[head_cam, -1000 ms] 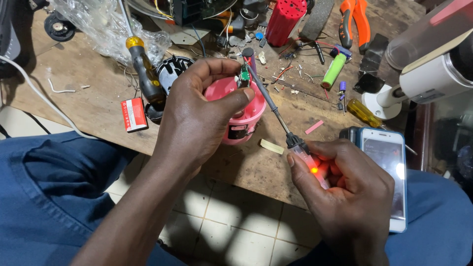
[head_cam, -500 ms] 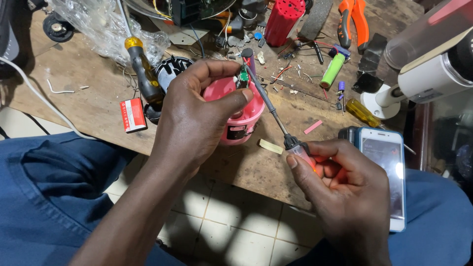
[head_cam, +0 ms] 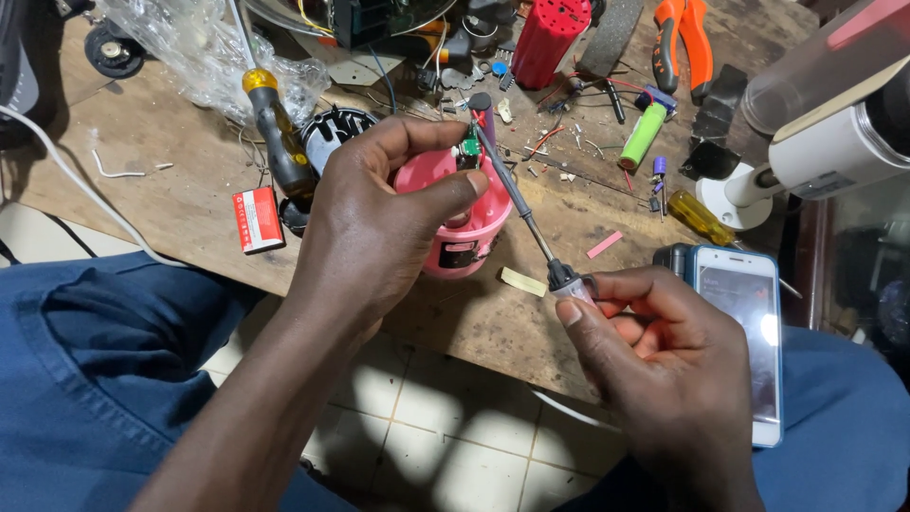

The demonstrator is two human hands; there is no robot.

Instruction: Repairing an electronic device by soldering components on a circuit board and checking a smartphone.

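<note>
My left hand (head_cam: 379, 223) grips a pink round plastic device (head_cam: 464, 232) over the workbench edge, thumb and forefinger pinching a small green circuit board (head_cam: 468, 149) at its top. My right hand (head_cam: 664, 370) holds the clear handle of a soldering iron (head_cam: 531, 228), whose thin dark shaft slants up-left so that its tip touches the little board. The handle is mostly hidden inside my fingers.
On the wooden bench (head_cam: 171, 180) lie a yellow-and-black screwdriver (head_cam: 275, 133), a small red-and-white box (head_cam: 256, 220), a red cylinder (head_cam: 548, 38), a green cell (head_cam: 643, 136), orange pliers (head_cam: 678, 43) and a plastic bag (head_cam: 199, 47). A smartphone (head_cam: 744, 341) rests at the right, beside a white camera (head_cam: 825, 123).
The red light that glowed in the iron's handle a second ago no longer shows. My right hand has shifted its grip slightly; the tip stays on the board.
</note>
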